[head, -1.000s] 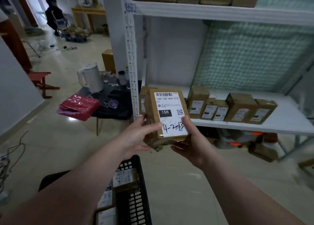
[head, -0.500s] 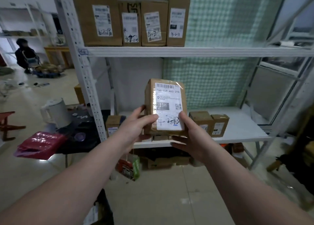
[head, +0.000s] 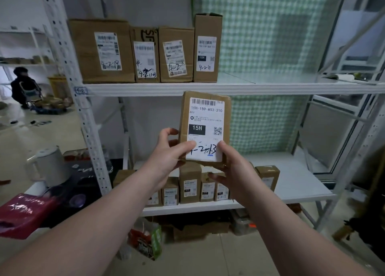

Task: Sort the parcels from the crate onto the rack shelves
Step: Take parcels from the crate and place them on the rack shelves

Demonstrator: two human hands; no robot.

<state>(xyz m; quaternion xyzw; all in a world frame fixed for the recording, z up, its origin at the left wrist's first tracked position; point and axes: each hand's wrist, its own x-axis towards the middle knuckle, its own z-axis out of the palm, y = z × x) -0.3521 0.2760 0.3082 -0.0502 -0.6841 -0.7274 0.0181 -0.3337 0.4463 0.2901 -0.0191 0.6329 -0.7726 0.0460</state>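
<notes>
Both hands, left hand (head: 169,154) and right hand (head: 233,167), clasp the upright brown cardboard parcel (head: 205,117) just below the white shelf (head: 270,88).

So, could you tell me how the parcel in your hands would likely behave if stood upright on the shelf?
The parcel looks stiff: its cardboard faces stay flat though both hands hold only its lower end. It seems fairly light, held by fingertips. Being tall and thin, it may tip if nudged.
</notes>
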